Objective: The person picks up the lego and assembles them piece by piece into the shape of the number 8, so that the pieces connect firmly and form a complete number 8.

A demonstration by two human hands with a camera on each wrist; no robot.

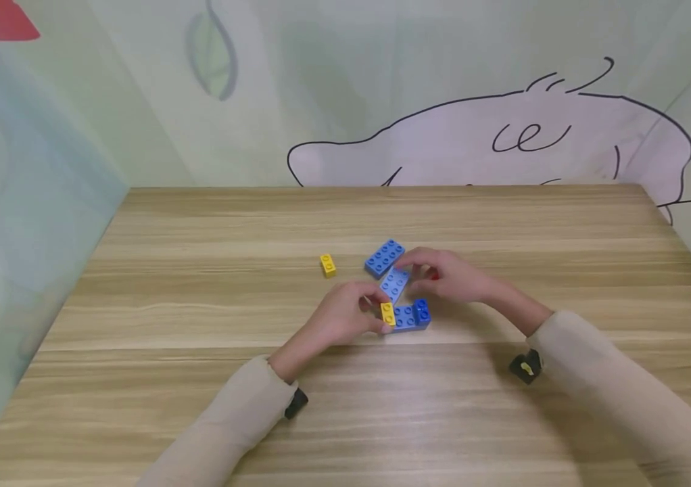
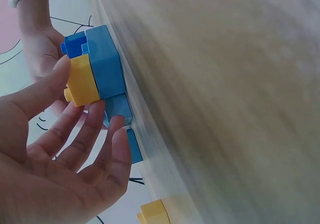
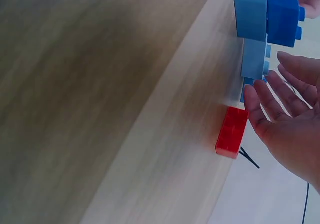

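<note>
Beige sleeves (image 1: 224,412) come in from the near side of the desk (image 1: 157,291), each with a little dark gadget (image 1: 527,366) at the wrist. Past the cuffs, the left hand (image 1: 345,314) has its thumb and fingers clamped on a yellow brick (image 1: 387,314), which sits on the left end of a blue base brick (image 1: 405,316), about midway between the desk's left and right edges. On the base's right end there's a dark blue brick (image 1: 422,311), so it's kind of a U shape, studs up.

Right behind that is a pale blue brick (image 1: 394,284), lying slanted. The right hand (image 1: 455,277) is hovering just to its right, fingers pretty straight, thumb apart from them. Can't tell if a fingertip is actually touching the pale one. There's a red brick (image 3: 232,132) right by that hand too, mostly hidden from the head view.

Over toward the desk's left edge is a loose yellow brick (image 1: 328,266), well apart from the rest. Farthest brick is a medium blue one (image 1: 385,257), slanted, nearer the desk's far edge. Behind that edge it's just a wall (image 1: 345,81) with a cartoon drawing (image 1: 479,142).
</note>
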